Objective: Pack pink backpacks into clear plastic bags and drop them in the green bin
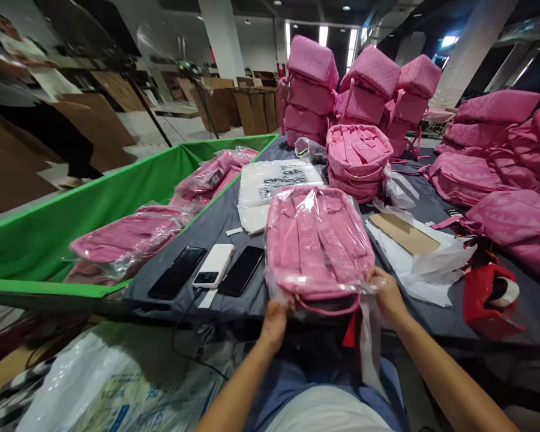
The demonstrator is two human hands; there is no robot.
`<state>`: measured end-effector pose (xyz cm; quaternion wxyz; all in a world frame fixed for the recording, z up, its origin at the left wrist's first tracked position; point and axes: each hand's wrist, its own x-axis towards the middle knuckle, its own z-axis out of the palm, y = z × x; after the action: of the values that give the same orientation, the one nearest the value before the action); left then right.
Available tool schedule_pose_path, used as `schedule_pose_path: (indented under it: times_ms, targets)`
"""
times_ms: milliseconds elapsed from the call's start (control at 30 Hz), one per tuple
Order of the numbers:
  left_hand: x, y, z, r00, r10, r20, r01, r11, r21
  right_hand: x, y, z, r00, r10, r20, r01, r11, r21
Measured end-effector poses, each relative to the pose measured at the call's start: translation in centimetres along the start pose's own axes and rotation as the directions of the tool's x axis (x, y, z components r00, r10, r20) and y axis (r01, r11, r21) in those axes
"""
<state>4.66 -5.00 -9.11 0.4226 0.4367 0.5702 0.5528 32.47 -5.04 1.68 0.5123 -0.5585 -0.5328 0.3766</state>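
Gripping clear plastic wrap (pixel 273 281) around a pink backpack (pixel 319 240), we have our left hand (pixel 274 324) clamped on its near left corner and our right hand (pixel 384 294) pinching the near right. The backpack lies straps up near the edge of the grey-covered counter (pixel 247 312). Pulling too hard could tear the thin film; a loosened grip could let the backpack slide lapwards; swinging left could knock the nearest black phone (pixel 242 272).
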Motion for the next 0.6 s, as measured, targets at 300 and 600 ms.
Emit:
schedule_pose_path:
  times_ms: [300,600]
  targets:
    - [-1.0,-1.4,-8.1,0.885,-0.119,-0.451,0.16,0.985,0.056,-0.8,4.4,-10.1,0.959,-0.18,-0.218,-0.019,0.727,-0.686]
    - [-9.0,-1.8,3.6,0.946,-0.132,0.296,0.096,0.987,0.133,-10.6,3.3,-0.7,0.998,-0.058,0.005,0.052,0.852,-0.521]
